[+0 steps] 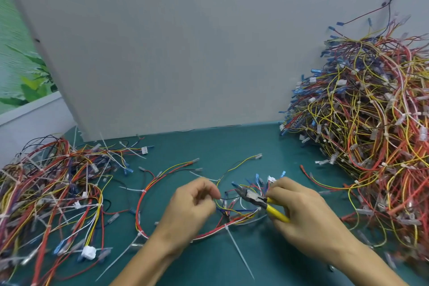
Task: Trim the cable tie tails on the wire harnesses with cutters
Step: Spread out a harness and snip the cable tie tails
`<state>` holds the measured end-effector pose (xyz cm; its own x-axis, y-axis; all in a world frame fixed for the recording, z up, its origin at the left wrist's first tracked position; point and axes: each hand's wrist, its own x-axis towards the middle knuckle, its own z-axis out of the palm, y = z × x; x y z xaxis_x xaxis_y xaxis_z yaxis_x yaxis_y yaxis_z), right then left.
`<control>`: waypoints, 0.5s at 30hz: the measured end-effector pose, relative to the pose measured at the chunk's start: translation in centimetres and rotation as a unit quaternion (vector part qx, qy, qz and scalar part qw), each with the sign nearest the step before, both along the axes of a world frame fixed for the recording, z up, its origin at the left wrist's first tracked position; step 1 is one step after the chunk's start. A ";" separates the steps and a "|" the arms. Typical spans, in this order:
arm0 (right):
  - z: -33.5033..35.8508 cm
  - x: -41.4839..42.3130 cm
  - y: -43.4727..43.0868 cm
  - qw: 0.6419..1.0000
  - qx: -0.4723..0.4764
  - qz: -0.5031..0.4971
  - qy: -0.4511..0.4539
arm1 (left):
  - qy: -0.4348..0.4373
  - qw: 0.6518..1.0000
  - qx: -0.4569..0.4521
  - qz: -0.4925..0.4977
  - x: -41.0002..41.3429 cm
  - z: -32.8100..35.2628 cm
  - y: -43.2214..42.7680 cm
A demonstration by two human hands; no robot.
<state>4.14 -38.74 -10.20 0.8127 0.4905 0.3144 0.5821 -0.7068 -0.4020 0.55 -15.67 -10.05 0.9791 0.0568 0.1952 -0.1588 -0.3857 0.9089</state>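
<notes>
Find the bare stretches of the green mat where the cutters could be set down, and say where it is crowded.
Free: the dark green mat strip along the grey back panel, between the left wire pile and the tall right wire heap. Both piles are crowded, as is the looped red and yellow harness at centre.

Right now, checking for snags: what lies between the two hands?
Head view: the cutters and tangled harness wires, between left hand and right hand.

Head-worn view, forward and down, close
</notes>
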 end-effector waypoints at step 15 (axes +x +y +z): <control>-1.4 0.4 2.4 0.995 0.081 -0.015 0.053 | -0.133 0.956 0.257 -0.056 -1.0 -3.0 -0.5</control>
<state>4.56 -36.31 -11.63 0.8587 0.4159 0.2994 0.5105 -0.6434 -0.5705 -0.46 -16.17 -13.09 0.8855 -0.2150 0.4118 -0.4235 -0.7378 0.5256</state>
